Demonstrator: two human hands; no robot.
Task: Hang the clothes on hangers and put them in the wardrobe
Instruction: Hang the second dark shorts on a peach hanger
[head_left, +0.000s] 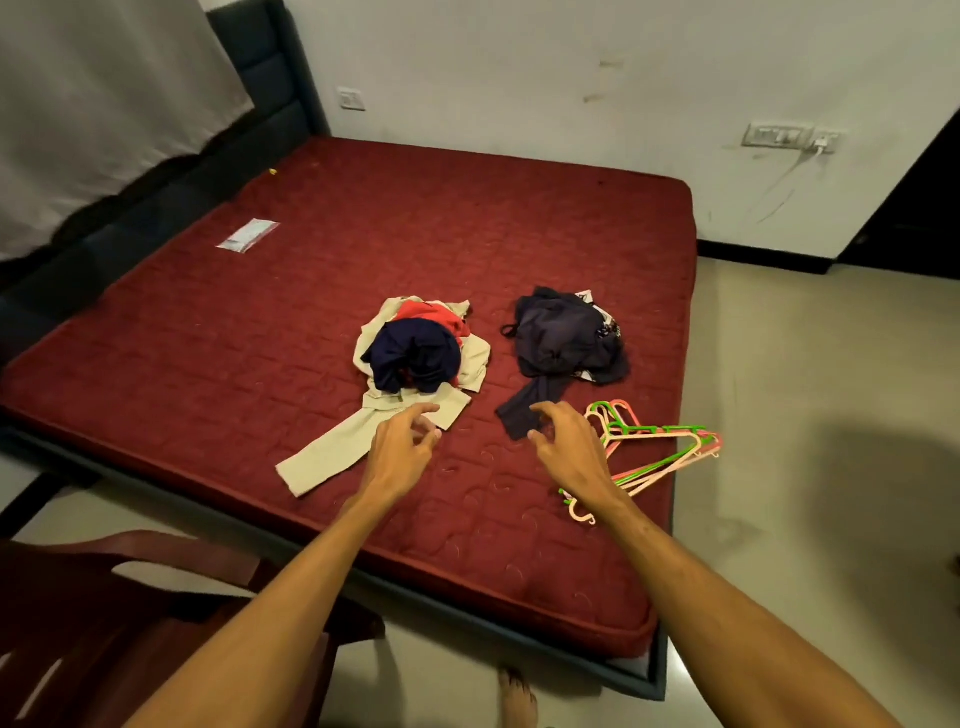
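Chair (104, 597): 1, dark red, lower left, beside the bed.
Mattress (467, 208): 1, red quilted, on a dark frame.
Clear packet (248, 235): 1, flat on the mattress, far left, well apart from the clothes.

Clothes: 2 piles, both on the near half of the mattress and apart from each other.
Left pile (415, 358): 3 colours counted. A beige garment lies underneath, red shows at the top, and navy is bunched in the middle. One beige leg or sleeve trails toward the near edge.
Dark pile (563, 335): a number of garments that cannot be told, with a patterned white bit at its right side. One dark strip trails toward the near edge.

Left hand (402, 447): over the mattress just beside the beige trailing end, fingers loosely spread, holding nothing.
Right hand (566, 447): at the end of the dark strip, fingers loosely curled and parted, holding nothing. Contact with the cloth cannot be told.

Hangers (654, 447): 1 tangled heap, 2 colours (pink, green), at the mattress's right edge just beside the right hand. The exact number is not readable.

Wall plates: 1 switch plate (351, 98) at the left, 2 socket plates (777, 135) at the right.
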